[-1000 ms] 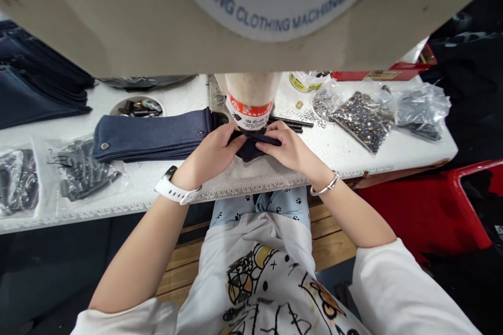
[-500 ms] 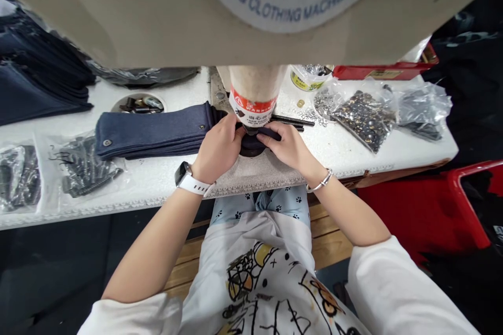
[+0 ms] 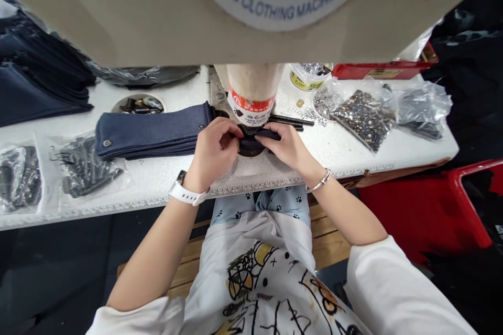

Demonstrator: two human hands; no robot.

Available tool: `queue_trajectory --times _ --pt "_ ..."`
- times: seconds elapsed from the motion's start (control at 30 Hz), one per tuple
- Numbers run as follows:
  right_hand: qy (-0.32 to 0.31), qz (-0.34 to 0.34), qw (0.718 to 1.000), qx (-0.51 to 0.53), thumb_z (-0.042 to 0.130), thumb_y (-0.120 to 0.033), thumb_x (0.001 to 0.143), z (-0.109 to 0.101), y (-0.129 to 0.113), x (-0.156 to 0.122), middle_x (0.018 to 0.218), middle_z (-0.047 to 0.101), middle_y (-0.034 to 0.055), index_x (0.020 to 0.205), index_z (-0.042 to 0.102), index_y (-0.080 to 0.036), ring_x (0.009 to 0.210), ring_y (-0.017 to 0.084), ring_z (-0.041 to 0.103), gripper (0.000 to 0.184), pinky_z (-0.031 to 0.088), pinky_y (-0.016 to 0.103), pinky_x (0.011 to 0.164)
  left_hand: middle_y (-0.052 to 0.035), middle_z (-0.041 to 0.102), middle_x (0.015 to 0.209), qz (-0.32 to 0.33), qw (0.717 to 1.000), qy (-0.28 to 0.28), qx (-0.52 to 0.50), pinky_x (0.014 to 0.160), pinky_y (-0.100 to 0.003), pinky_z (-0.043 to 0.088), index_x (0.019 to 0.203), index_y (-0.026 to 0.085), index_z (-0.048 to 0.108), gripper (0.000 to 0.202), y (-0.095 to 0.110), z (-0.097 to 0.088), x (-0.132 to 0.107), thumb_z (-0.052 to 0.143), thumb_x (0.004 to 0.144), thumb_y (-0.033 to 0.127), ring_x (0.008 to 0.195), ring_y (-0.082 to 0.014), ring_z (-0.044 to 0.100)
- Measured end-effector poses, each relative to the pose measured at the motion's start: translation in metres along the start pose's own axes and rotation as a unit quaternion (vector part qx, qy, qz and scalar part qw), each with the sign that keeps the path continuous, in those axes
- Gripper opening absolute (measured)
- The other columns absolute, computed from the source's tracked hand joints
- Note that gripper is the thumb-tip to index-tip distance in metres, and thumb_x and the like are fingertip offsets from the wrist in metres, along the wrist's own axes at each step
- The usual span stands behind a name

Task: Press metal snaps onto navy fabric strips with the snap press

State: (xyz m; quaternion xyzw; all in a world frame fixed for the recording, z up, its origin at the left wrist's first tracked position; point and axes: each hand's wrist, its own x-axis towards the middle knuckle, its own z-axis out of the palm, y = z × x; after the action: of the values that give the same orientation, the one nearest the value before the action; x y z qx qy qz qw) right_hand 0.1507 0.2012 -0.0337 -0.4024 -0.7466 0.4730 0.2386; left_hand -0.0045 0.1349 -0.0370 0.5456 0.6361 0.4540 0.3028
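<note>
A dark navy piece of fabric (image 3: 251,143) lies under the white press head (image 3: 251,99) with the red warning label. My left hand (image 3: 216,149) is closed in a pinch at the left edge of this fabric, its thumb and forefinger together. My right hand (image 3: 286,145) grips the fabric's right end, thumb on top and fingers behind. The exact spot below the press tip is partly hidden. Just left of my left hand rests a stack of folded navy fabric pieces (image 3: 153,133) with metal buttons on the top one.
Clear bags of dark hardware (image 3: 86,167) lie at the left, by a pile of navy cloth (image 3: 39,68). To the right are black rods (image 3: 293,121), a bag of metal buttons (image 3: 363,118) and a red tray (image 3: 385,69). The machine body (image 3: 137,21) overhangs the table.
My left hand has drawn back slightly and turned, its fingers now more curled at the fabric's edge. My right hand has stayed almost still on the fabric.
</note>
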Motion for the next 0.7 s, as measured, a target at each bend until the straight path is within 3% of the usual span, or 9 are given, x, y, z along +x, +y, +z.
queue_trajectory --times 0.17,0.33,0.47,0.57,0.7 --pt "0.000 0.005 1.000 0.013 0.056 -0.025 0.075 -0.001 -0.001 0.001 0.067 0.057 0.0004 0.071 0.061 -0.013 0.066 0.012 0.050 0.014 0.036 0.025 0.062 -0.0034 0.056 0.079 -0.048 0.998 0.014 -0.044 0.054 -0.023 0.046 0.070 0.012 0.063 0.027 0.011 -0.003 -0.005 0.068 0.066 0.038 0.061 -0.0095 0.054" --pt "-0.009 0.021 0.999 0.023 0.057 -0.026 0.075 -0.001 0.000 0.003 0.069 0.059 0.0014 0.074 0.063 -0.012 0.066 0.013 0.051 0.016 0.037 0.026 0.063 -0.0023 0.057 0.081 -0.049 0.997 0.024 -0.048 0.060 -0.023 0.049 0.074 0.013 0.062 0.023 0.006 0.001 -0.007 0.072 0.062 0.029 0.065 -0.0097 0.057" --pt "-0.006 0.035 0.998 0.053 0.058 -0.026 0.074 0.000 0.002 0.005 0.068 0.059 0.0016 0.072 0.064 -0.012 0.068 0.013 0.052 0.016 0.039 0.027 0.065 0.0009 0.055 0.074 -0.023 0.999 0.036 -0.031 0.054 -0.020 0.045 0.070 0.015 0.054 0.020 0.003 0.000 -0.010 0.072 0.063 0.023 0.059 -0.0066 0.051" --pt "0.007 0.041 0.997 0.062 0.058 -0.025 0.073 0.001 0.002 0.005 0.066 0.058 0.0015 0.070 0.064 -0.012 0.070 0.014 0.054 0.015 0.040 0.027 0.067 -0.0009 0.058 0.080 0.003 0.999 0.047 0.013 0.055 -0.019 0.044 0.064 0.015 0.054 0.017 0.005 0.000 -0.012 0.070 0.064 0.018 0.059 -0.0055 0.048" --pt "0.003 0.034 0.998 0.061 0.056 -0.024 0.073 0.002 0.001 0.006 0.066 0.057 0.0004 0.069 0.063 -0.013 0.069 0.013 0.052 0.013 0.040 0.027 0.067 -0.0032 0.062 0.089 -0.013 0.995 0.078 0.054 0.053 -0.021 0.042 0.062 0.014 0.059 0.014 0.007 0.002 -0.015 0.071 0.064 0.020 0.056 -0.0054 0.045"
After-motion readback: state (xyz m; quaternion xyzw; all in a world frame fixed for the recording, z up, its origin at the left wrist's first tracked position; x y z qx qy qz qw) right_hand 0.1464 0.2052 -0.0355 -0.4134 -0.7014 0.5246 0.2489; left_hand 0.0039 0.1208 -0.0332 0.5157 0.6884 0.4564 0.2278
